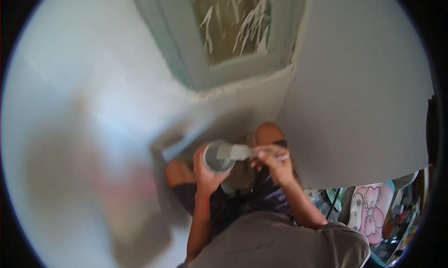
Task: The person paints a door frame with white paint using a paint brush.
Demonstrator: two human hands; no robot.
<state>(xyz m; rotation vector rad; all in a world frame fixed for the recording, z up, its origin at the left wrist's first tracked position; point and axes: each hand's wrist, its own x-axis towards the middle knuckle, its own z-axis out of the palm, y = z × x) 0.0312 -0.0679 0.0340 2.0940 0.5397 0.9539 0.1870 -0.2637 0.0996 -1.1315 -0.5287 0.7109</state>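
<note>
Tin point(218, 157) sits in front of the lap, between the knees, mouth up — left hand point(205, 172) wraps it from below-left. Brush point(235, 151) lies across the rim, long axis left–right, bristles over the tin, handle pointing right into the right hand point(273, 163), closed on it just beside the tin. Grey wall point(354, 95) & window frame point(233, 76) beyond.

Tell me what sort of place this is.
Probably a room being painted or plastered: pale grey walls, a patterned glass pane in a green frame, and a small round tin in the left hand, a coated flat tool in the right hand.
</note>
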